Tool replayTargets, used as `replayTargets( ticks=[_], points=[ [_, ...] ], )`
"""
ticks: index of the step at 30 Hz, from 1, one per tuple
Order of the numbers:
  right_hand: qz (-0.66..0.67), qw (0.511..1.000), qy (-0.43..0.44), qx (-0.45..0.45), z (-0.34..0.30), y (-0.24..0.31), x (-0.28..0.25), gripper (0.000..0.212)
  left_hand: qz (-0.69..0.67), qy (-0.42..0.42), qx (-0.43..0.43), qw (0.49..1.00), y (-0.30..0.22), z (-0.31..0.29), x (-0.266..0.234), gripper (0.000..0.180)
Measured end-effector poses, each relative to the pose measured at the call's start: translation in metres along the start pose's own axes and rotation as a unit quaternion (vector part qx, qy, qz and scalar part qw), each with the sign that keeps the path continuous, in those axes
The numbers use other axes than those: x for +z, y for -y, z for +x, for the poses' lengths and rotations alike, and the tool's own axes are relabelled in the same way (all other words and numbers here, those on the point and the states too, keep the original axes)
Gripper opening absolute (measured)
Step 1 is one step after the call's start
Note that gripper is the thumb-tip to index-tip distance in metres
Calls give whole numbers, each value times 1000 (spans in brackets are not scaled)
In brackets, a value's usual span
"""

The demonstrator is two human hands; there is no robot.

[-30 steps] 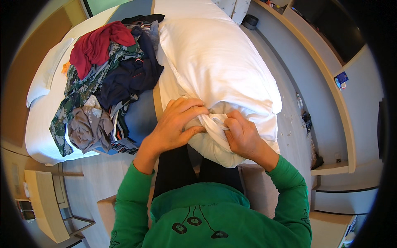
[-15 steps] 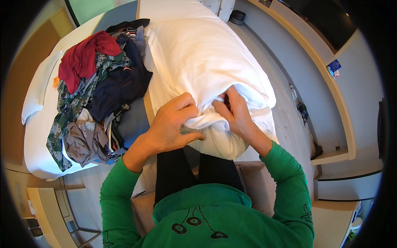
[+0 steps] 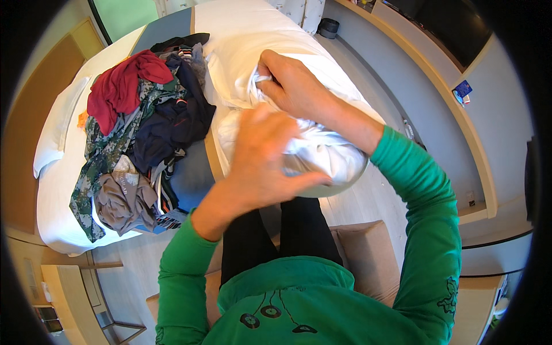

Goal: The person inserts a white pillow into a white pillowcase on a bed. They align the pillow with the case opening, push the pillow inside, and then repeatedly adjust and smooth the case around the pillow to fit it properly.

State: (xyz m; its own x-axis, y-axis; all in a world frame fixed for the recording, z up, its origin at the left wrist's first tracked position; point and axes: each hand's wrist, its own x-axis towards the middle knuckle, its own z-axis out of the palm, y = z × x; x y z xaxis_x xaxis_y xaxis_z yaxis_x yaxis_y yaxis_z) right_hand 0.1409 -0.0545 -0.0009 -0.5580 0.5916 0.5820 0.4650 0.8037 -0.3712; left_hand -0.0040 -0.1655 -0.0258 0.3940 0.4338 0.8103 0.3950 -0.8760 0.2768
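A puffy white pillow [image 3: 336,155] in loose white cloth lies at the near end of the bed, its near edge overhanging above my knees. My right hand [image 3: 293,83] reaches across it to the far left, fingers and thumb closed on a bunched fold of the white pillowcase [image 3: 248,86]. Over the near left part of the pillow is my left hand [image 3: 261,155], a little blurred, thumb stretched out to the right and apart from the fingers. It seems to rest on the cloth without gripping it. Folds of cloth gather between the two hands.
Left of the pillow, a heap of clothes lies on the bed [image 3: 54,213]: a red garment [image 3: 123,80], a camouflage one [image 3: 109,144], a dark navy one [image 3: 167,132] and a brown one [image 3: 126,198]. A beige seat [image 3: 368,247] is behind my legs. A wall shelf [image 3: 460,126] curves along the right.
My right hand has moved out of the pillowcase opening, up and left, pulling the cloth with it. My left hand has shifted slightly right. The pillow's near end is now more crumpled.
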Motion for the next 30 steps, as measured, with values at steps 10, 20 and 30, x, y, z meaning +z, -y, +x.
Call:
replayTargets(
  ticks=[10, 20, 30],
  points=[
    [-42, 987, -115, 102, 26, -45, -44, 19, 103, -3, -23, 994, -5, -34, 16, 39],
    [260, 937, -162, 166, -106, 54, -56, 18, 119, 8, -72, 990, 18, -88, 5, 38],
    [316, 908, -221, 165, -181, 88, -57, 17, 137, 29, -49, 989, -3, -75, 20, 25]
  ],
)
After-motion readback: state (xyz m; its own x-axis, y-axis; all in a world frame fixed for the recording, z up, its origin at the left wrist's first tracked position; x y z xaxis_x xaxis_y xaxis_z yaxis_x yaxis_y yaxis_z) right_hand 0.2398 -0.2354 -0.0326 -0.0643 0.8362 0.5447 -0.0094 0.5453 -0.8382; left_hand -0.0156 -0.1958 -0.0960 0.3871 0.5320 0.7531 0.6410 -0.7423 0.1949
